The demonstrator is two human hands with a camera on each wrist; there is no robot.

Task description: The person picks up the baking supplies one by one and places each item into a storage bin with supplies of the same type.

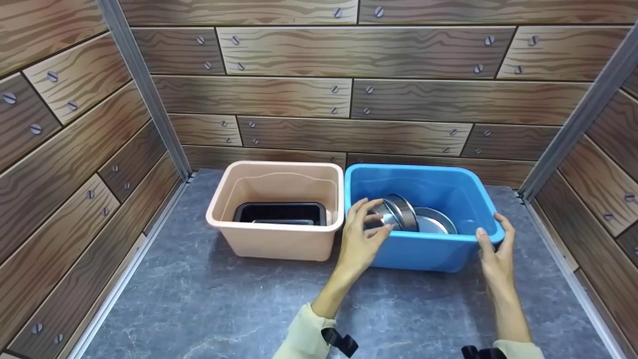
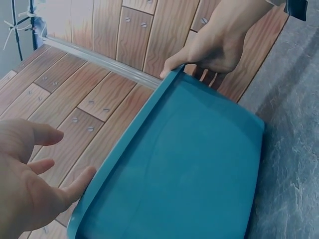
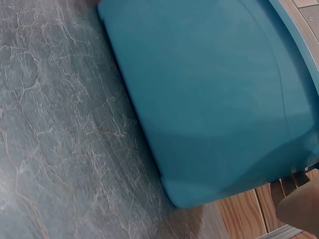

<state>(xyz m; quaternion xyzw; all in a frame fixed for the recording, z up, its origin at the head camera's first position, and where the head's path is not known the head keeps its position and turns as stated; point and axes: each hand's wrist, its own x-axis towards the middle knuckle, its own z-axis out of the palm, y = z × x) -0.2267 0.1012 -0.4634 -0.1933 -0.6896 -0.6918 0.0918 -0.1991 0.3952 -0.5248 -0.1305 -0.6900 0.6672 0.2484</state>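
A blue plastic bin (image 1: 423, 252) stands on the grey marbled surface. Inside it, several round metal tins (image 1: 404, 213) lean and lie along the left and middle. My left hand (image 1: 363, 234) is over the bin's front left rim, close by the tins, its fingers spread and loosely bent. In the left wrist view, nothing shows between the left hand's fingers (image 2: 75, 186). With the thumb on the front and fingers round the side, my right hand (image 1: 497, 252) grips the bin's rim at the front right corner.
Right beside the blue bin on the left stands a peach bin (image 1: 279, 244), holding a black rectangular pan (image 1: 279, 212). Wood-patterned walls (image 1: 349, 99) enclose the marbled surface (image 1: 224, 299) at the back and both sides, with grey metal strips (image 1: 149, 94) at the corners.
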